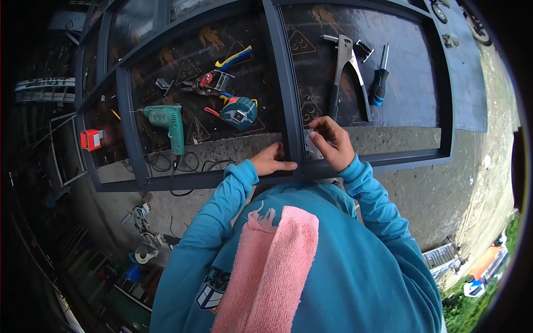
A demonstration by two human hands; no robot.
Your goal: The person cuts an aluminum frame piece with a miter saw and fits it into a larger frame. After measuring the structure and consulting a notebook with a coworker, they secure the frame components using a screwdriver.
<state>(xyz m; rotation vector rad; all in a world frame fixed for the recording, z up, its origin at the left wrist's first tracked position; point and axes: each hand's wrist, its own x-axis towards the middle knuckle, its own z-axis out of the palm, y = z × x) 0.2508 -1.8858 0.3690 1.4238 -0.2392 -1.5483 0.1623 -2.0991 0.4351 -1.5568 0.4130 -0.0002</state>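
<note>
Stiff, probably heavy frame (pixel 411 161)
Best held near the crossbar (pixel 285 83); left hand (pixel 267 161) grasps there, right hand's (pixel 337 147) fingers curl, grip unclear.

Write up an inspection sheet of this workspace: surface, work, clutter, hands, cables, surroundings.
Surface: dark, printed board, scuffed; its near edge stops short of the frame's near bar.
Job's things: dark metal frame with crossbars, lying over the board.
Clutter: green drill, tape measure, red-handled snips, screwdriver and long-handled tool inside the frame's openings; red box at the left.
Hands: left hand touches the near bar; right hand is beside the crossbar, its grip unclear.
Cables: drill cord runs to the near bar, with loose loops beside it.
Surroundings: concrete floor; ladder-like metal item and greenery, lower right.
</note>
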